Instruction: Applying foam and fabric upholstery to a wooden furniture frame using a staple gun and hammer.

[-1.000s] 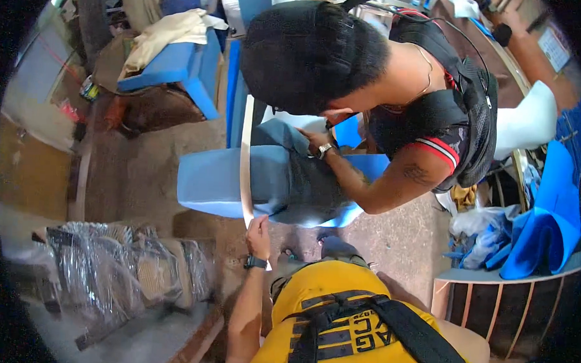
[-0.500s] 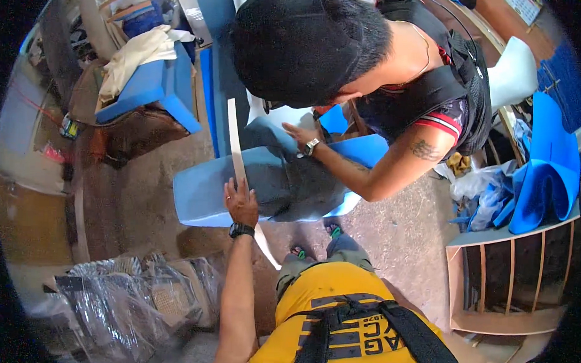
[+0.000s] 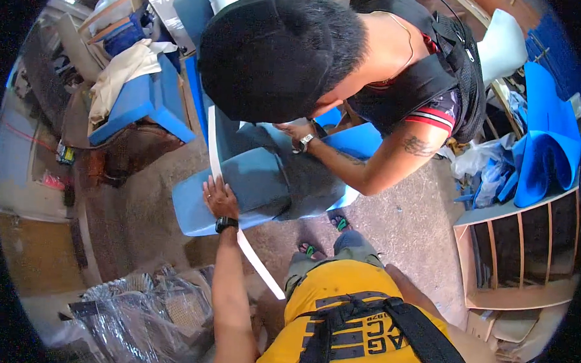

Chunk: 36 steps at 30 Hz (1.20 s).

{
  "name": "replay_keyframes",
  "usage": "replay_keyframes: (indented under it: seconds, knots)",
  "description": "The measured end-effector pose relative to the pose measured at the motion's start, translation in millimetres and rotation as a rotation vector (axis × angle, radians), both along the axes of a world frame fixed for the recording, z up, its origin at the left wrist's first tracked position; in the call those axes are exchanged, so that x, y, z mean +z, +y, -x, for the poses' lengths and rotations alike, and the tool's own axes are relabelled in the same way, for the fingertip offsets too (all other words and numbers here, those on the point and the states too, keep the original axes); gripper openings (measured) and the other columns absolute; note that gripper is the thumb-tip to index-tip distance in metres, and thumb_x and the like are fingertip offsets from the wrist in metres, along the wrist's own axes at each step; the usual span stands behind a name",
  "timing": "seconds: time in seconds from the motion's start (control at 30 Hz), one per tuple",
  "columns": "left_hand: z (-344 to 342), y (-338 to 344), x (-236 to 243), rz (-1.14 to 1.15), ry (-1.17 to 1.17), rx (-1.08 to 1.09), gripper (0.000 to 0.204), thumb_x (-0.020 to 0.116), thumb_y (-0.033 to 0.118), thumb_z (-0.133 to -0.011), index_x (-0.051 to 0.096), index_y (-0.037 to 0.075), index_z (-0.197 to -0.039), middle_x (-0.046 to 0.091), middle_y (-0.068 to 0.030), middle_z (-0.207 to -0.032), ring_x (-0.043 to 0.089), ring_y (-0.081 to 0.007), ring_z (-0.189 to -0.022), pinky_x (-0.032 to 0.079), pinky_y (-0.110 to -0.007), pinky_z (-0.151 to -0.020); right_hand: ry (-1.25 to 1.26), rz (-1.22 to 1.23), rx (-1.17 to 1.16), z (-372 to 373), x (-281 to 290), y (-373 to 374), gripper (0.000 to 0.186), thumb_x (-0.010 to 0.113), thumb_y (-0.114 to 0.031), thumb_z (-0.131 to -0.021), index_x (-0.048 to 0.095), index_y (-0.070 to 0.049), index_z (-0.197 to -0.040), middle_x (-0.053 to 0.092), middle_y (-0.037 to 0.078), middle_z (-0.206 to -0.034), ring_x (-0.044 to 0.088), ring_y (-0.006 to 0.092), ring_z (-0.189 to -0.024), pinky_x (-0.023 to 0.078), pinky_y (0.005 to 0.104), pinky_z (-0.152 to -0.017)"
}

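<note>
A long, narrow white strip (image 3: pixel 260 269) lies across the left part of a blue foam-covered piece (image 3: pixel 193 207), its near end reaching past the edge towards my shirt. My left hand (image 3: pixel 219 197), with a ring and a black wrist watch, rests flat on the strip, fingers stretched out. Part of my right arm (image 3: pixel 414 291) shows beside my yellow shirt, but its hand is hidden. Opposite me, a person in a black cap (image 3: pixel 263 59) bends over the piece. That person's hand (image 3: pixel 297 132), wearing a silver watch, is at its far side; the fingers are partly hidden by the cap.
Blue foam pieces (image 3: pixel 146 106) with a cream cloth (image 3: pixel 125 70) stand at the far left. Plastic-wrapped items (image 3: pixel 135 317) lie near left. On the right, a blue foam sheet (image 3: pixel 548 139) and plastic bags (image 3: pixel 489 163) sit by a wooden frame (image 3: pixel 518 253).
My left hand and the strip have shifted left along the blue piece. The other person's head has moved left and nearer, and that person's hand has changed pose.
</note>
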<state>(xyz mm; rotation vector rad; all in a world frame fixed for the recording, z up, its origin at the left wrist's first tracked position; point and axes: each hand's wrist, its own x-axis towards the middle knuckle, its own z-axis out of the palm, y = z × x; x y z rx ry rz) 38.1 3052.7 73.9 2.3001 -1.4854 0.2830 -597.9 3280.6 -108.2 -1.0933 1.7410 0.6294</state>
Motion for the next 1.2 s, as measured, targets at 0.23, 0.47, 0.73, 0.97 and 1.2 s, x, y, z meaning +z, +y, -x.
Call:
replay_keyframes:
  seconds: [0.23, 0.47, 0.73, 0.97, 1.2]
  knots:
    - [5.1, -6.1, 1.2, -0.011, -0.013, 0.011, 0.041, 0.055, 0.026, -0.094, 0.056, 0.015, -0.133, 0.046, -0.0091, -0.145, 0.038, -0.0317, -0.137, 0.026, -0.049, -0.112, -0.001, -0.009, -0.009, -0.2, 0.4, -1.1, 0.038, 0.070, -0.027, -0.076, 0.066, 0.004, -0.098, 0.066, 0.023, -0.099, 0.063, 0.0316, -0.096, 0.050, 0.0431, -0.077]
    - [11.6, -10.0, 7.7, -0.018, -0.002, 0.013, 0.042, 0.052, 0.027, -0.095, 0.054, 0.017, -0.136, 0.045, -0.0082, -0.147, 0.037, -0.0316, -0.138, 0.025, -0.050, -0.113, 0.000, -0.013, -0.008, 2.3, 0.6, -5.2, 0.042, 0.070, -0.029, -0.076, 0.066, 0.005, -0.101, 0.066, 0.024, -0.104, 0.063, 0.0334, -0.101, 0.050, 0.0436, -0.081]
    - [15.2, -19.0, 13.1, -0.035, 0.003, 0.020, 0.043, 0.051, 0.028, -0.097, 0.053, 0.017, -0.138, 0.046, -0.0076, -0.147, 0.037, -0.0319, -0.138, 0.025, -0.050, -0.114, -0.005, -0.012, 0.001, 16.9, -12.3, -7.1, 0.046, 0.071, -0.031, -0.076, 0.066, 0.005, -0.105, 0.066, 0.026, -0.110, 0.064, 0.0355, -0.107, 0.051, 0.0441, -0.085]
    - [17.6, -18.4, 14.7, 0.021, 0.032, 0.004, 0.042, 0.055, 0.023, -0.094, 0.055, 0.017, -0.135, 0.046, -0.0085, -0.147, 0.039, -0.0319, -0.137, 0.026, -0.049, -0.114, -0.009, -0.043, 0.005, 22.4, -19.3, -2.3, 0.050, 0.071, -0.033, -0.075, 0.066, 0.005, -0.107, 0.066, 0.027, -0.113, 0.063, 0.0369, -0.111, 0.051, 0.0447, -0.088]
    - [11.9, 3.8, 11.9, -0.033, 0.044, 0.037, 0.042, 0.052, 0.024, -0.097, 0.052, 0.020, -0.139, 0.044, -0.0058, -0.149, 0.037, -0.0308, -0.139, 0.024, -0.048, -0.115, 0.007, -0.025, 0.004, 2.1, 0.1, 4.0, 0.058, 0.072, -0.038, -0.074, 0.064, 0.006, -0.112, 0.065, 0.027, -0.116, 0.062, 0.0388, -0.113, 0.050, 0.0455, -0.090]
